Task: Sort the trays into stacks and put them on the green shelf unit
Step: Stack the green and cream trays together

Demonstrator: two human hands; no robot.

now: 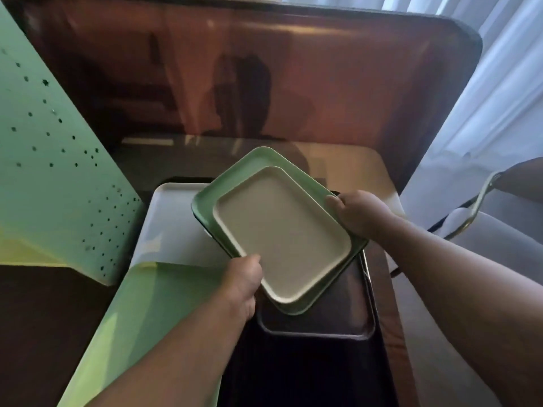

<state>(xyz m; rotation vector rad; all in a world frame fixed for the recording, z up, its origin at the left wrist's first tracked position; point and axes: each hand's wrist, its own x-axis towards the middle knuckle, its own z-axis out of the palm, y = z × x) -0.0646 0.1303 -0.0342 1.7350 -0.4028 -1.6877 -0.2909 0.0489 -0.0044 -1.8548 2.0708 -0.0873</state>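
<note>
A small cream tray lies nested in a slightly larger green tray, and both are held tilted above the table. My left hand grips their near left edge. My right hand grips the far right edge. Under them sits a dark tray. A large white tray lies to the left, and a large green tray overlaps its near side. The green shelf unit, with a perforated side panel, stands at the left.
The trays rest on a glossy dark wooden table. White curtains hang at the right, and a chair with a metal frame stands beside the table's right edge.
</note>
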